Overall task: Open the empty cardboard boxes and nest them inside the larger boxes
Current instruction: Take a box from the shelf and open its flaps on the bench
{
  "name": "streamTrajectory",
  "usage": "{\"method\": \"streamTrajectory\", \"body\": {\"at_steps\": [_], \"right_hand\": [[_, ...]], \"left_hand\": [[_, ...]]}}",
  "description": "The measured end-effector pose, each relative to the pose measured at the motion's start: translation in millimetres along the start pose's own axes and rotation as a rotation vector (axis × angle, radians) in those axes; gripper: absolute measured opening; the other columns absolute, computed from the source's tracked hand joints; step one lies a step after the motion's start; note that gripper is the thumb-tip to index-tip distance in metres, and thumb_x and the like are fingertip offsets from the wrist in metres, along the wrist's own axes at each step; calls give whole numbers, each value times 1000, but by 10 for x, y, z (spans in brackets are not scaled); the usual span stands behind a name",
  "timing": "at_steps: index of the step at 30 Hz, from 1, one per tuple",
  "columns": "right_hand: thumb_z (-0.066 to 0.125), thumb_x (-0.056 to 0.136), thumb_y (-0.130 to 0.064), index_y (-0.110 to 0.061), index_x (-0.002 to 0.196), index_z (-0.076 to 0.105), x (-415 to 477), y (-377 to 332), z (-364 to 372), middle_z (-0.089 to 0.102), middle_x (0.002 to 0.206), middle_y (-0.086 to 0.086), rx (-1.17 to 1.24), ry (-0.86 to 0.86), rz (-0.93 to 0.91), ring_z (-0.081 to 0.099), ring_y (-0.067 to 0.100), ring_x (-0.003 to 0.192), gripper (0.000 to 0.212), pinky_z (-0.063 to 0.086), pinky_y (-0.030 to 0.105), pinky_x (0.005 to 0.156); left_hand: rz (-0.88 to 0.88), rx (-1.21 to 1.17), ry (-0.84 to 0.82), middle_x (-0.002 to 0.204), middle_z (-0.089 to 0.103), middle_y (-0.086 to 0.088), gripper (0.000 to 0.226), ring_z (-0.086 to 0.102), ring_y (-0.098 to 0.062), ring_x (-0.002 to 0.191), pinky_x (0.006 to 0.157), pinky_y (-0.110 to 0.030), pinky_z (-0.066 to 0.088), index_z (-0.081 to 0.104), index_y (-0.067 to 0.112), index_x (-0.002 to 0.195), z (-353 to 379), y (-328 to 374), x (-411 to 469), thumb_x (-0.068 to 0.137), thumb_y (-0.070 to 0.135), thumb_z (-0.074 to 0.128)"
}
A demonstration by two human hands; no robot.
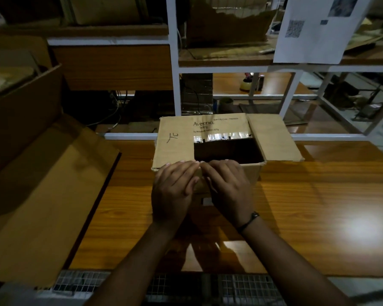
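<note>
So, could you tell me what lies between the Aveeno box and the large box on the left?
Only bare wooden tabletop lies there, as the head view shows.

Dim room — glossy wooden table [318,195], white-framed shelving [174,62] behind it.

Storeroom — white metal racks [174,62], stacked cartons [27,120], worktable [318,195].

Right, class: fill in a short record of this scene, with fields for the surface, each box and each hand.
Surface: wooden table
Small box: Aveeno print, centre, top partly open, one flap folded out to the right
Large box: open, at the table's left side
Left hand: fingers straight, resting on the small box's near edge
Right hand: likewise, beside the left
</note>
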State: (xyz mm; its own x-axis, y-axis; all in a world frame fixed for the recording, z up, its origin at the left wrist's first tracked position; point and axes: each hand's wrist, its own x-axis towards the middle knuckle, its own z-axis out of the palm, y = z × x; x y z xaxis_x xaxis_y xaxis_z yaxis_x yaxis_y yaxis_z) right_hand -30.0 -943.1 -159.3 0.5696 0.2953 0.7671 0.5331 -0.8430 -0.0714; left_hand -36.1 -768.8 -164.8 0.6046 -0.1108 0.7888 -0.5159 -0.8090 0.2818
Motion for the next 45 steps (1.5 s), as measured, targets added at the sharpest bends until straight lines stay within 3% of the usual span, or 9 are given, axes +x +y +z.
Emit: {"method": "streamTrajectory", "body": {"at_steps": [8, 17, 22, 27, 30, 34, 40, 43, 45], "right_hand": [[52, 99, -29, -9, 130, 66, 98, 126, -119, 67, 118, 14, -69, -56, -39, 61, 28, 106, 39, 50, 43, 93], [56, 99, -30, -7, 131, 65, -75, 595, -348, 65, 118, 17, -107, -57, 27, 57, 29, 108, 40, 47, 47, 97], [55, 93, -34, -14, 123, 64, 67, 373, -350, 66, 116, 9, -67, -103, 164, 56, 24, 110, 37, 39, 44, 103], [47, 96, -37, -14, 128, 62, 210, -7, -177, 66, 122, 7, -10, -187, 75, 59, 24, 113, 42, 42, 44, 100], [49, 99, -33, -14, 124, 62, 224, -15, -72, 66, 118, 5, 47, -144, 115, 59, 22, 110, 34, 40, 41, 99], [48, 102, -37, -17, 125, 61, 204, 40, -24, 64, 117, 3, 45, -132, 95, 57, 20, 109, 32, 40, 40, 97], [50, 99, -37, -18, 125, 62, 198, 89, 6, 65, 116, 3, 36, -112, 96, 55, 18, 108, 34, 35, 36, 98], [51, 99, -36, -17, 125, 62, 193, 72, 26, 65, 116, 3, 46, -103, 98, 57, 19, 108, 34, 36, 38, 99], [51, 99, -37, -16, 125, 62, 190, 70, 39, 65, 117, 4, 51, -93, 97, 58, 19, 108, 34, 36, 39, 99]], "left_hand": [[23, 34, -92, 136, 66, -1, 43, 58, -20, 130, 113, -40, 36, 63, 16, 137, -43, -31, 121, 95, 20, 72], [-4, 37, -99, 134, 67, -1, 45, 58, -19, 127, 113, -37, 32, 64, 15, 136, -49, 19, 175, 92, 19, 72], [-99, 20, -156, 131, 68, 2, 46, 58, -19, 124, 109, -37, 35, 66, 19, 132, -99, 85, 261, 87, 17, 78], [6, 49, -254, 137, 64, 1, 43, 43, -21, 127, 99, -41, 39, 65, 19, 131, -221, 105, 389, 89, 24, 73], [106, 115, -415, 134, 65, 0, 50, 29, -21, 135, 104, -43, 27, 58, 20, 140, -319, -7, 543, 92, 33, 67], [185, 282, -577, 152, 50, 10, 37, 16, -26, 147, 112, -51, 10, 61, 35, 130, -446, -12, 811, 97, 49, 54], [-88, 430, -238, 156, 44, 2, 46, 20, -31, 147, 113, -54, 14, 59, 35, 138, -730, 19, 1027, 94, 49, 60], [-230, 550, -207, 160, 39, 0, 46, 20, -32, 147, 113, -54, 17, 61, 31, 138, -837, -185, 1003, 95, 47, 59], [-334, 616, -241, 168, 22, -7, 47, 15, -37, 150, 115, -58, 17, 61, 27, 136, -845, -273, 939, 95, 48, 59]]}}
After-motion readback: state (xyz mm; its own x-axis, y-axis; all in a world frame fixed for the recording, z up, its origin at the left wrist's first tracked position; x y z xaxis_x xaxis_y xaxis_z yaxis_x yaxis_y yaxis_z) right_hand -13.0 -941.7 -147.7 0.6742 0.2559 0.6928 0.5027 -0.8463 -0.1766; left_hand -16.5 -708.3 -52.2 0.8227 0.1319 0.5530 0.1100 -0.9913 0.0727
